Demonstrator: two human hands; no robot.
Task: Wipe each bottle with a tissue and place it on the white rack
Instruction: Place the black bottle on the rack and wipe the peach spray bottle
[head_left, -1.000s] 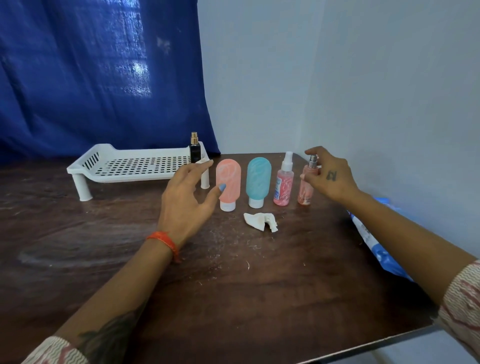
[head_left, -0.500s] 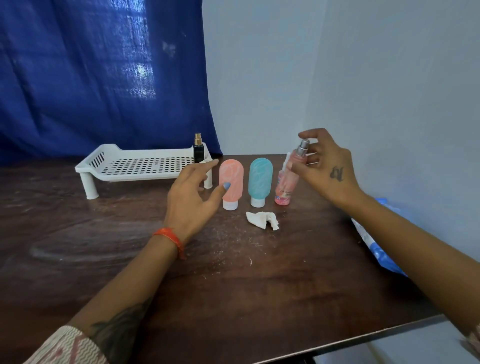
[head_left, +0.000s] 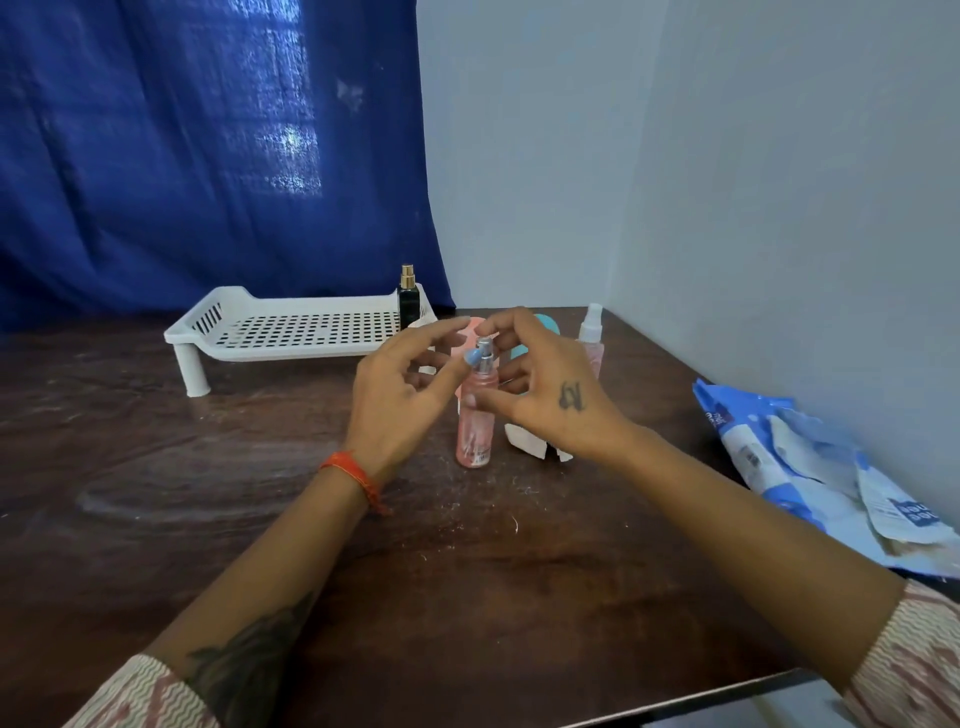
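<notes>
My right hand (head_left: 550, 400) grips a small pink spray bottle (head_left: 474, 426) with a silver nozzle, upright just above the dark table. My left hand (head_left: 400, 389) is beside it, fingers spread, its thumb touching the bottle's neck. A crumpled white tissue (head_left: 524, 441) lies on the table, partly under my right hand. Behind my hands stand a coral tube (head_left: 460, 391) and a teal tube (head_left: 549, 325), both mostly hidden, and a pink spray bottle with a white top (head_left: 592, 332). The white rack (head_left: 291, 332) sits at the back left, with a black bottle (head_left: 409, 304) on its right end.
A blue and white wipes packet (head_left: 810, 467) lies at the table's right side by the wall. A blue curtain hangs behind the rack. The table's front edge (head_left: 727, 693) runs across the lower right.
My right hand lifted the small pink spray bottle from the right end of the row and brought it left and nearer. My left hand has closed in beside it.
</notes>
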